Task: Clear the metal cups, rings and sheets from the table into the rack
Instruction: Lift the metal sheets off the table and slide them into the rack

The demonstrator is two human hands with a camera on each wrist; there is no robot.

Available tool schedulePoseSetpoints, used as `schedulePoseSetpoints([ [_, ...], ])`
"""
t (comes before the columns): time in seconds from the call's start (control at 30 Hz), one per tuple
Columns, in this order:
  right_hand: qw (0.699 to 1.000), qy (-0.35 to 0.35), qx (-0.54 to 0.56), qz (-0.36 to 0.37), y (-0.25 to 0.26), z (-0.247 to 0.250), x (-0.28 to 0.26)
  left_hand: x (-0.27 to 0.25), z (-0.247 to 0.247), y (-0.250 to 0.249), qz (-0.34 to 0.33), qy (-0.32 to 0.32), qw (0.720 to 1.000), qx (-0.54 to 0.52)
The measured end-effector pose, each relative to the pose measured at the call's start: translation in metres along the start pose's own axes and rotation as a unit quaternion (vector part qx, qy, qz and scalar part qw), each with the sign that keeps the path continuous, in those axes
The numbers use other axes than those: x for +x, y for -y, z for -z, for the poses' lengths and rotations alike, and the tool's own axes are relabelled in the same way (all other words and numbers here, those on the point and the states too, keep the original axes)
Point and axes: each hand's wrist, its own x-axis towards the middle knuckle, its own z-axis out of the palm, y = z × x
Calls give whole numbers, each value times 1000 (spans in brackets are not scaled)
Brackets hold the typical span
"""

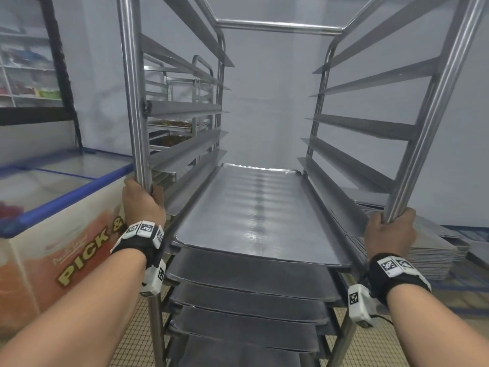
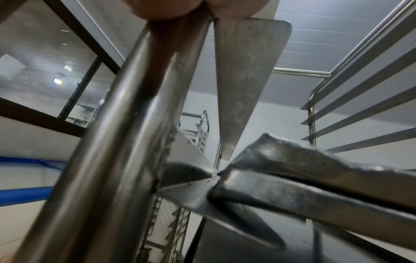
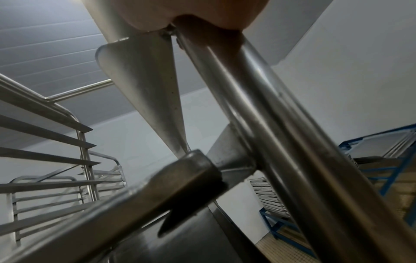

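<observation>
Gripping the near left upright of the rack (image 1: 132, 102), the left hand (image 1: 143, 202) has its fingers curled round the steel tube, the thumb side toward the person. Left of that hand, and lower, stands a chest freezer (image 1: 66, 234) with a blue-edged glass lid and the lettering "PICK &" on its front. Beyond the left hand, seen through the rack's side rails, a second rack (image 1: 185, 107) holds trays with something brown in them; what it is cannot be made out.

Between the two hands, metal sheets (image 1: 254, 213) lie flat on the rack's ledges, one above another in the lower levels, their near edges sticking out toward the person. The top sheet sits just below hand height, and the ledges above the hands carry nothing. In the left wrist view, the corner of a sheet (image 2: 292, 178) lies close beside the upright (image 2: 108, 160) that the hand holds.

On the other side, the right hand (image 1: 389, 231) is clamped on the near right upright (image 1: 434, 107), fingers wrapped round the tube. Right of that hand and beyond it, a stack of sheets (image 1: 434, 252) rests on a low blue frame (image 3: 281, 226) over the tiled floor (image 1: 436, 348).
</observation>
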Motion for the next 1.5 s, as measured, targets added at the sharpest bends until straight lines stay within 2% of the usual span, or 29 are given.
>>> schedulePoseSetpoints([
  [0.17, 1000, 7, 3, -17, -9, -56, 27, 29, -49, 3, 25, 4, 1000, -16],
  [0.3, 999, 18, 0, -27, -19, -99, 53, 45, -94, 17, -29, -9, 1000, -9],
  [0.53, 998, 19, -7, -54, -47, -176, 109, 70, -174, 16, -9, 27, 999, 28],
  [0.73, 997, 0, -7, -72, -70, -245, 150, 89, -242, 11, 11, 17, 999, 33],
  [1.1, 998, 9, -16, -67, -102, -335, 212, 122, -338, 0, 9, 17, 998, 59],
  [1.5, 1000, 3, -2, -30, -132, -441, 269, 184, -462, 29, -19, -26, 999, 23],
])
